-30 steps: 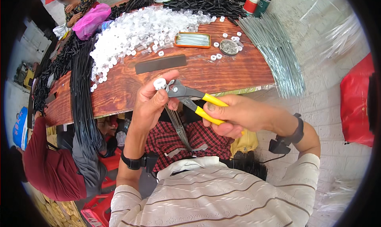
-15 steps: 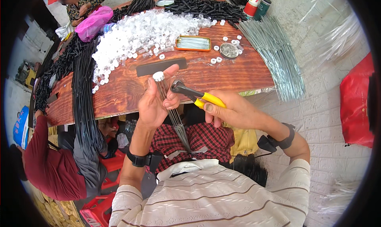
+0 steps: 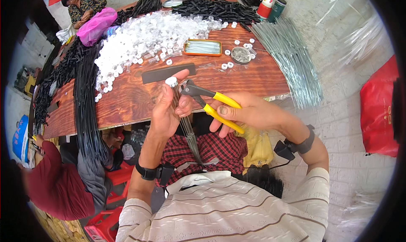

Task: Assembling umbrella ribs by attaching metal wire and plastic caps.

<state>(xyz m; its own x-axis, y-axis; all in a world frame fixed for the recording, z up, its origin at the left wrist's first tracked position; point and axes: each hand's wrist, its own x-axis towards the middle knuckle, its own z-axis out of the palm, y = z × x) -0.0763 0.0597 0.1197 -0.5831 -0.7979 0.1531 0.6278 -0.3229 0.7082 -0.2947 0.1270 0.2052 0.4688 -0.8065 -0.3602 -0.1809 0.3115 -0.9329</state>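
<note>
My left hand [image 3: 169, 104] is closed around a bundle of thin metal rods [image 3: 186, 127], which slants down toward my lap. A round white cap [image 3: 171, 81] sits at the bundle's upper end, between my thumb and forefinger. In my right hand [image 3: 249, 109] are end-cutting pliers [image 3: 207, 99] with yellow handles and a dark head. The handles are spread apart. The pliers' jaws are right beside the rods, just below the white cap; I cannot tell whether they touch.
A wooden table [image 3: 127, 106] holds a flat dark bar [image 3: 168, 72], a heap of white-capped clear pieces [image 3: 139, 37], an orange-rimmed tin of needles [image 3: 203, 53] and a round dish [image 3: 241, 55]. Long wires [image 3: 292, 60] overhang its right edge, black rods [image 3: 88, 98] its left. Two people sit nearby.
The pliers' handles have spread apart, and the head has come round closer to the rods beneath the cap. My left hand keeps its hold on the bundle.
</note>
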